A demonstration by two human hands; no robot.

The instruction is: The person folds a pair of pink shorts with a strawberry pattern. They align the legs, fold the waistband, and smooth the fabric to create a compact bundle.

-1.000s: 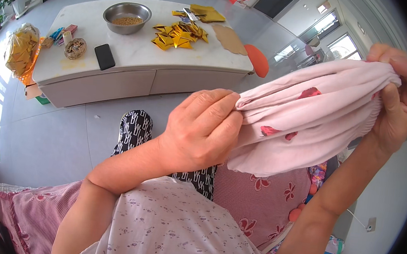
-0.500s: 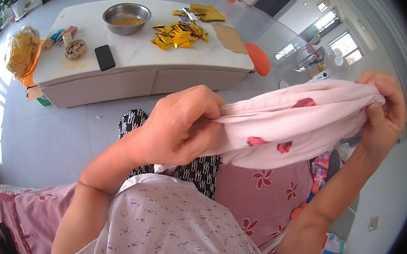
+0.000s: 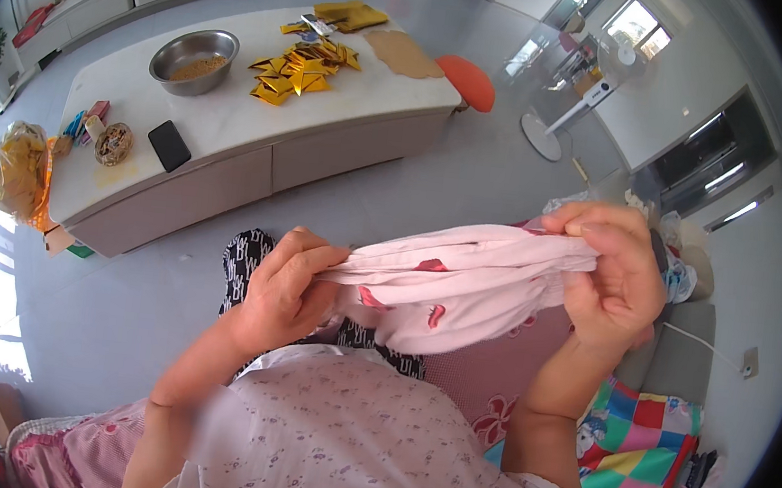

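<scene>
Between my two hands a pale pink cloth (image 3: pixel 463 285) with red printed motifs is stretched, gathered into long folds; I cannot tell which garment it is. My left hand (image 3: pixel 286 285) pinches its left end between thumb and fingers. The right end is gripped by my right hand (image 3: pixel 616 277), slightly higher, with the thumb underneath and the fingers on top. The lower part of the cloth sags in a loose curve above my lap.
Beyond my knees stands a low white-topped table (image 3: pixel 222 131) with a steel bowl (image 3: pixel 193 61) of grain-like bits, folded gold foil pieces (image 3: pixel 299 72) and a black phone (image 3: pixel 170 146). A colourful checked cloth (image 3: pixel 641 451) lies to my right. Farther off is a white fan (image 3: pixel 566 120).
Both hands have come lower and toward the left with the pink cloth, and they are closer to my body. The view has turned to the right, showing more of the checked cloth.
</scene>
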